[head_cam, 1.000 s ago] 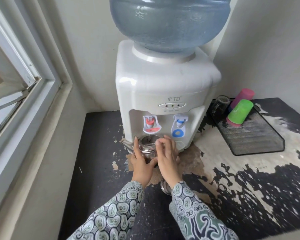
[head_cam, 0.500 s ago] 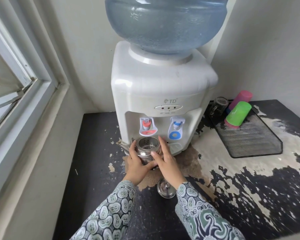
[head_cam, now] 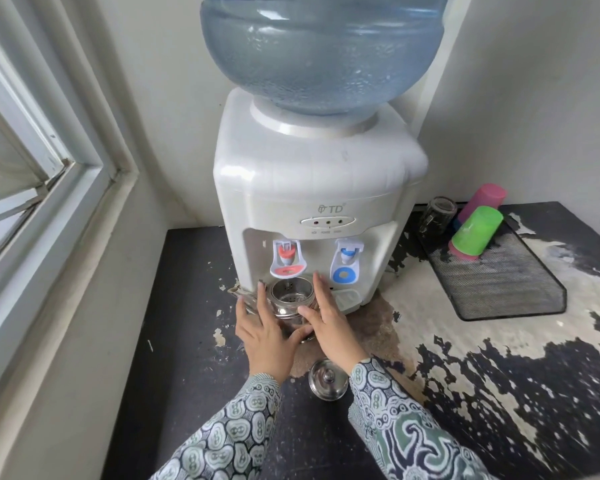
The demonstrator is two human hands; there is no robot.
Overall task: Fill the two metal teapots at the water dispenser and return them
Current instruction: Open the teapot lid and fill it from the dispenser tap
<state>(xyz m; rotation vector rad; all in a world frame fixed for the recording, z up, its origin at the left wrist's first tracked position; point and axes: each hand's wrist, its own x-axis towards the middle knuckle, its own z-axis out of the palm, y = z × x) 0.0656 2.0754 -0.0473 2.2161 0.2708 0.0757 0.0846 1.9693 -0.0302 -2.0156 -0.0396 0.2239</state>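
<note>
A small metal teapot point(head_cam: 291, 299) stands lidless under the red tap point(head_cam: 287, 259) of the white water dispenser point(head_cam: 312, 188), its strainer visible inside and its spout pointing left. My left hand point(head_cam: 264, 332) cups the pot's left side. My right hand point(head_cam: 326, 320) presses against its right side, fingers stretched toward the dispenser. The pot's metal lid point(head_cam: 327, 379) lies on the table between my sleeves. I see only one teapot.
The dispenser's blue tap point(head_cam: 347, 261) is to the right of the red one. A black mesh tray point(head_cam: 499, 282) at the right holds green, pink and glass cups. The worn black table point(head_cam: 194, 306) ends at a wall and window on the left.
The view has pulled back and tilted up. My right hand has slid from the pot's top to its right side, so the open mouth and the lid on the table show.
</note>
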